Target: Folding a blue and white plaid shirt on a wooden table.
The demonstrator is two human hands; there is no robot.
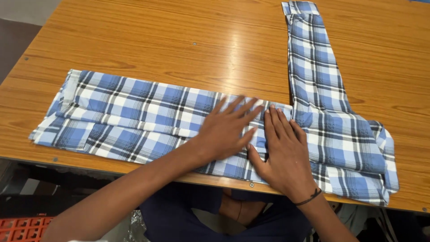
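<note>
My left hand (224, 132) and right hand (284, 154) lie flat, fingers spread, on the blue checked shirt (134, 116). I should press evenly so the fold stays smooth on the worktop (179, 40).

Worktop (192, 36) seen as orange-brown wood-grain board, glossy, glare streak across middle toward far edge. Small metal screw heads set into worktop surface: one near far middle, others along near edge and left edge. Red plastic crate (20, 227) glimpsed below near left corner of worktop, lattice sides visible. Grey floor (18, 40) seen beyond left edge. Crinkled clear plastic sheet (135, 226) noted under near edge, partly hidden.
</note>
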